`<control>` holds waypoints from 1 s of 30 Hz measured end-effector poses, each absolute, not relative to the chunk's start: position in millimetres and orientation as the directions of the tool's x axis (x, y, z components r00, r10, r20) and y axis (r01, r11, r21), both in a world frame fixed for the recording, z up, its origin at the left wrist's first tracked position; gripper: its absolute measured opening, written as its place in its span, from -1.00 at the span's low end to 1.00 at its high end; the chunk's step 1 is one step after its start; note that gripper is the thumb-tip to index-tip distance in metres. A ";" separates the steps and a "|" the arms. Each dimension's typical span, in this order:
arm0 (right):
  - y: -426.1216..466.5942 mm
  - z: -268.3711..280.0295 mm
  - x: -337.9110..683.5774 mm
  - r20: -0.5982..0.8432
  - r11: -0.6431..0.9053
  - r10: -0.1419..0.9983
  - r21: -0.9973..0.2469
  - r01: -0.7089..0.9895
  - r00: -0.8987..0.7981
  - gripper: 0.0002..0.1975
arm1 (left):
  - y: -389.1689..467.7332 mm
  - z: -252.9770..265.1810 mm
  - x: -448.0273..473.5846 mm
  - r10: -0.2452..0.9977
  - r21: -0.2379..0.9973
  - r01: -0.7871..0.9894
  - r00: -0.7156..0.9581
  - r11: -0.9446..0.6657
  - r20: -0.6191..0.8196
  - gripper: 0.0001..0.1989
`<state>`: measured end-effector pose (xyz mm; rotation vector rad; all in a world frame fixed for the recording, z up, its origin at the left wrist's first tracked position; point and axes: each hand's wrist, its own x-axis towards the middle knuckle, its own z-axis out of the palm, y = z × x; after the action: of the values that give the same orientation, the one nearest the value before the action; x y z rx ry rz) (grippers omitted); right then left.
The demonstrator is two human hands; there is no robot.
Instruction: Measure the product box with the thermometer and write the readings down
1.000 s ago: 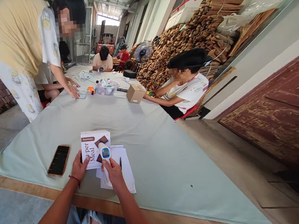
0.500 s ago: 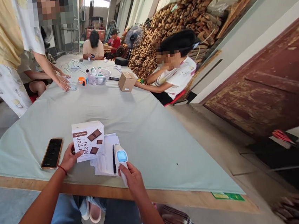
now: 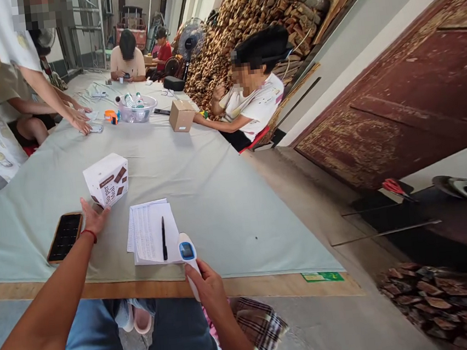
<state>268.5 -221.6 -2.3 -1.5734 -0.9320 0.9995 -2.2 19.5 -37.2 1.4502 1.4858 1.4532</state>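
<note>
My right hand (image 3: 206, 285) is wrapped round the handle of a white infrared thermometer (image 3: 188, 256), its small blue-edged screen facing up, over the table's near edge. A white "Su-per Meal" box (image 3: 108, 179) with brown chocolate pictures is on the cloth to the left. My left hand (image 3: 94, 217) is open just in front of that box, thumb and fingers spread; whether they still touch it I cannot tell. Between my hands lie written paper sheets (image 3: 146, 233) with a black pen (image 3: 164, 239) on top. Left of my left hand rests a phone (image 3: 65, 238) in an orange case.
A cardboard box (image 3: 181, 115), a clear plastic bowl (image 3: 138, 110) holding bottles and an orange object (image 3: 111, 117) stand farther along the table. Several people sit or lean around it. Stacked firewood (image 3: 229, 43) lines the right wall, near a fan (image 3: 191, 39).
The white box has moved away from me and turned, and my left hand has opened from its grip on it. More of the papers shows. The thermometer's screen has gone from lit to dark.
</note>
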 end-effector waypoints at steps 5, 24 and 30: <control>-220.0 -0.1 270.8 -0.138 -0.189 0.909 -0.977 0.094 0.392 -0.44 | -41.8 -50.0 26.3 0.910 0.806 0.526 -0.133 -0.271 0.393 -0.06; -151.2 -36.6 305.9 0.088 -0.317 0.922 -0.385 0.867 0.376 -0.54 | -107.7 -33.4 47.4 0.773 0.503 0.600 0.574 -0.622 0.271 -0.45; -136.8 -42.2 314.6 0.085 -0.329 0.924 -0.314 0.891 0.372 -0.57 | -106.7 -35.8 47.5 0.776 0.575 0.551 0.571 -0.605 0.268 -0.49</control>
<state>314.6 -136.8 -42.2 -2.3300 -1.5978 0.1558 47.5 -106.7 -35.8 2.3747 1.0685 0.7061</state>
